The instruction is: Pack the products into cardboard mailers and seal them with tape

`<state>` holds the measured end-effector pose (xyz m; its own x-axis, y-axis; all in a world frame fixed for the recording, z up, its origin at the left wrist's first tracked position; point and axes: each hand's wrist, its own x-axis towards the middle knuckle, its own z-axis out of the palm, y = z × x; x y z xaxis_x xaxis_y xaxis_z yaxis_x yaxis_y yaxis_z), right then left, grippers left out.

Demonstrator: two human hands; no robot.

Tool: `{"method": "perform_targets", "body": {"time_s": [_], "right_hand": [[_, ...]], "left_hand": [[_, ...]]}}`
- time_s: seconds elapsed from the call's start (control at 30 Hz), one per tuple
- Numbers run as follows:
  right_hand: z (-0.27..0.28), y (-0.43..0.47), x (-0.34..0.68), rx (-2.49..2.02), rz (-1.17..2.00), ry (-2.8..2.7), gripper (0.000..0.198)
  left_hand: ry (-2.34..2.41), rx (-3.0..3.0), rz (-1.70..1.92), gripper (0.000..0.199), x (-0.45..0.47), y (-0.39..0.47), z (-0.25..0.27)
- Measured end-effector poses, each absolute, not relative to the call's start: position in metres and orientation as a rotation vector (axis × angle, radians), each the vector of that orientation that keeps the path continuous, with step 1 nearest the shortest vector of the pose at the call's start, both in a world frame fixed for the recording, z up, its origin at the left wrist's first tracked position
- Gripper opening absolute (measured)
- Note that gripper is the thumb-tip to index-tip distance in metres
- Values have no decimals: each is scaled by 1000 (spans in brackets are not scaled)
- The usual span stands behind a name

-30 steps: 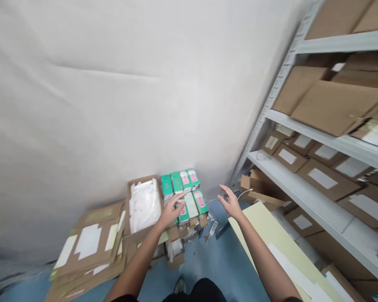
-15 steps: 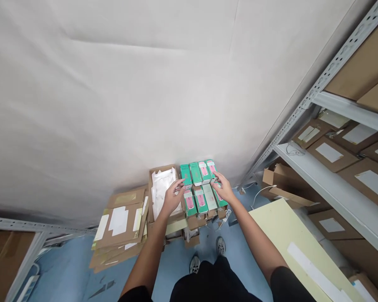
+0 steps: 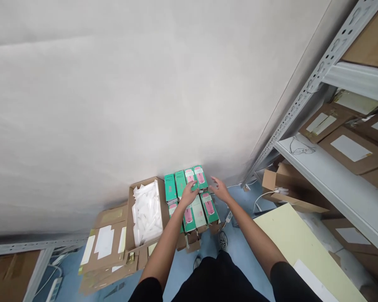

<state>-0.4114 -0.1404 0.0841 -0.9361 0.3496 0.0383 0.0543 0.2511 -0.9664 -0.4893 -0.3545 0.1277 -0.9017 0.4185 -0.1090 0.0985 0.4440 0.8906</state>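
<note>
Several green boxes with pink pictures [image 3: 209, 206] stand packed in two rows near the wall. My left hand [image 3: 189, 193] hovers over or rests on the middle of the rows, fingers apart; whether it touches a box I cannot tell. Just right of the back row's end box [image 3: 200, 176], my right hand [image 3: 219, 189] is open with nothing in it. One box in the front row shows a pale green face [image 3: 198, 212]. To the left of the boxes, a brown carton [image 3: 130, 230] holds a heap of white pieces.
Flattened cardboard [image 3: 113, 218] is stacked at the left. Metal shelving [image 3: 315, 155] with labelled cartons lines the right, above an open carton [image 3: 290, 188] holding a white cable. A pale yellow board [image 3: 290, 235] lies by my right arm. Behind the boxes rises a white wall [image 3: 145, 92].
My left hand has moved right across the boxes, from the left end to the middle. My right hand has come off the right-end boxes to beside them. The view has shifted.
</note>
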Motion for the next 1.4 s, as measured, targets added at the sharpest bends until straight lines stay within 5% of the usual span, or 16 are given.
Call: {"method": "perform_targets", "body": {"time_s": [0.27,0.43,0.57,1.07,1.4], "right_hand": [[17,-137,-472,-640,2123,-2198,49],[2,-155,-485,-518,2332,-2062,51],[5,-167,-484,-603,2322,-1982,57],[84,-185,-466,-609,2053,-1915,56],[99,-200,-438,-660,1934,-1858,63]], "left_hand": [[2366,-27,1379,67,-515,-318,64],[2336,40,1396,48,-523,-309,58],[2304,92,1449,43,-527,-308,57],[2098,138,1885,87,-513,-318,71],[2129,498,1867,60,-505,-333,93]]}}
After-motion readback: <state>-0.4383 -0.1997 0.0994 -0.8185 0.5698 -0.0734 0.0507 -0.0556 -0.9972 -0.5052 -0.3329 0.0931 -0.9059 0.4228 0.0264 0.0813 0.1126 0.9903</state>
